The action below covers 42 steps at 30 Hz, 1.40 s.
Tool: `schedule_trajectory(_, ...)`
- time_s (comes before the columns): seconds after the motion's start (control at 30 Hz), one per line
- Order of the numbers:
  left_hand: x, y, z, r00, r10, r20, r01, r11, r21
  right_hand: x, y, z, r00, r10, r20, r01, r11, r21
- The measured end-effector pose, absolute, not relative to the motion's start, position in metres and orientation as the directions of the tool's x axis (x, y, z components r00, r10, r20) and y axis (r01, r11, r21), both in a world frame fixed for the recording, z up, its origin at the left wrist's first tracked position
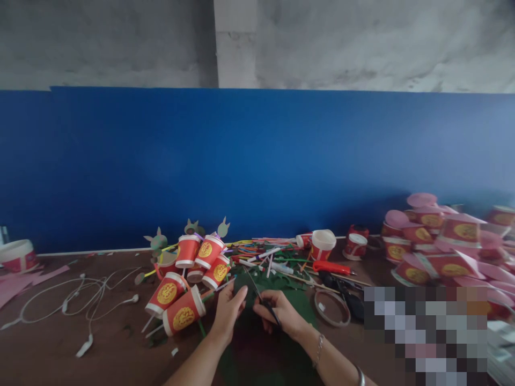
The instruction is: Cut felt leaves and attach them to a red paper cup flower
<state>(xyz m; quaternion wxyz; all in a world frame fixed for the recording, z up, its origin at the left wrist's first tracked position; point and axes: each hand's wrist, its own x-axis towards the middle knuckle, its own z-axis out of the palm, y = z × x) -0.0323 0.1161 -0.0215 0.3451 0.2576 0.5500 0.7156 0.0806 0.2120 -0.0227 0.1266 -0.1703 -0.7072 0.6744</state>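
Observation:
My right hand (279,313) is closed around the black handles of a pair of scissors (255,285), whose narrow blades point up and to the left. Facing it, my left hand (230,311) pinches a dark green piece of paper (243,279) between thumb and fingers. The blades lie close beside this piece; whether they touch it I cannot tell. More dark green paper (295,303) spreads over the table under both hands. Left of my left hand lie several red paper cups (184,315) with yellow emblems and straws, some with rabbit-shaped cutouts (156,239).
Coloured sticks (249,249) are heaped behind my hands. To the right are an orange-red cutter (332,268), a tape roll (332,308), an upright cup (323,244) and a pile of cups with pink paper (442,241). White earphones (84,346) lie left; a blue panel (257,166) stands behind.

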Motion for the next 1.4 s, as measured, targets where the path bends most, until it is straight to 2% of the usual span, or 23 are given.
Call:
schedule_trajectory(0.2,-0.033,0.115,-0.021,-0.613,0.79,0.004,-0.16,-0.129,0.979,0.082,0.212,-0.02,-0.914,0.405,-0.026,0.044,0.035,-0.998)
schedule_trajectory(0.63,-0.036,0.117,-0.024,-0.63,0.777,0.004,-0.211,-0.176,0.962,0.079,0.215,-0.028,-0.894,0.446,-0.04,0.068,0.047,-0.997)
schedule_trajectory(1.03,-0.034,0.116,-0.022,-0.618,0.785,0.042,-0.182,-0.195,0.964,0.081,0.211,-0.022,-0.908,0.415,-0.059,0.088,0.053,-0.995)
schedule_trajectory(1.4,-0.034,0.116,-0.024,-0.607,0.795,0.015,-0.211,-0.179,0.961,0.08,0.213,-0.028,-0.903,0.43,-0.014,0.055,0.082,-0.995)
